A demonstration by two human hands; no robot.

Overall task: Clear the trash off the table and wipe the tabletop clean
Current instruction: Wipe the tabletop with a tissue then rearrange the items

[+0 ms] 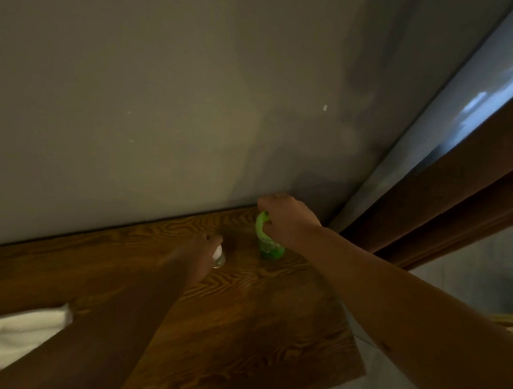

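Observation:
A wooden table (250, 321) stands against a grey wall. My right hand (284, 220) is closed around the top of a green spray bottle (269, 248) that stands near the table's far edge. My left hand (200, 258) is blurred and grips a small clear bottle with a white cap (218, 255), just left of the green one. A white cloth or paper (8, 338) lies at the near left of the tabletop, partly hidden by my left forearm.
The grey wall (165, 88) runs right behind the table. A brown curtain (459, 201) hangs at the right, beside a bright window strip (498, 78). White bedding (481, 258) lies to the right of the table.

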